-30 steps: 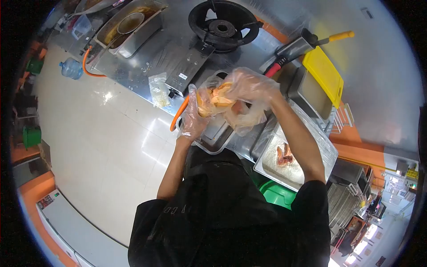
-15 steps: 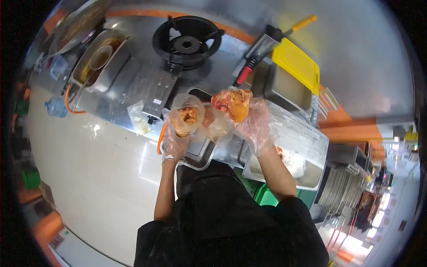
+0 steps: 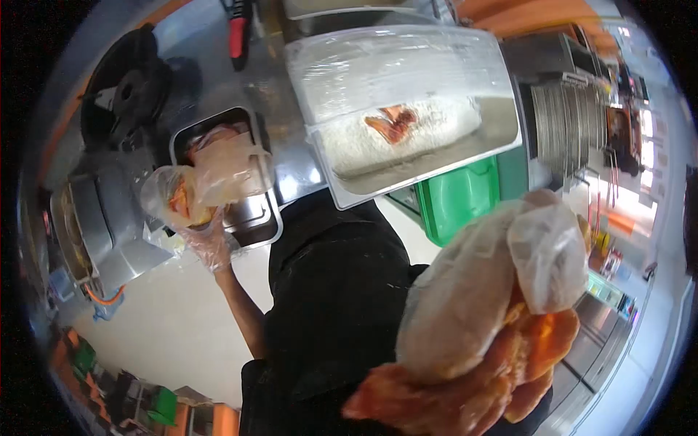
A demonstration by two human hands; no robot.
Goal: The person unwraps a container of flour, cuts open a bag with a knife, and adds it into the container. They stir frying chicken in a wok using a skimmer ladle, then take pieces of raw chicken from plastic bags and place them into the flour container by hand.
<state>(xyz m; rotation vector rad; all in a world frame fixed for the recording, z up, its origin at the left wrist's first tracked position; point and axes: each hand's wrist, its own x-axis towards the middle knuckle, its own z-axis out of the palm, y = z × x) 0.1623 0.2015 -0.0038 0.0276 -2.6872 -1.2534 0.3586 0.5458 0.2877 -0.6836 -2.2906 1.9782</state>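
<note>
My right hand (image 3: 469, 291), in a clear plastic glove, is raised close to the camera. Its fingers are closed on marinated raw chicken (image 3: 472, 385), reddish orange, hanging below the hand. My left hand (image 3: 207, 240), also gloved, grips a clear plastic cup (image 3: 154, 192) at the left edge of a metal tray (image 3: 275, 218). Some reddish chicken shows through the cup's wall. Beside it, a cloudy plastic bag (image 3: 236, 171) lies over the tray, with pink meat partly showing behind it. Another piece of chicken (image 3: 393, 125) rests on white flour (image 3: 443, 116) in a large tub.
Plastic film (image 3: 392, 65) covers the far part of the flour tub (image 3: 429, 186). A green bin (image 3: 462, 196) stands under its near edge. At the left is a black burner ring (image 3: 123, 87); a red-handled tool (image 3: 237, 38) lies at the back. Wire racks (image 3: 567, 127) stand at the right.
My view has turned right, bringing the flour tub to the middle. My right hand has come up close to the camera with the chicken. My left hand keeps the cup near the tray.
</note>
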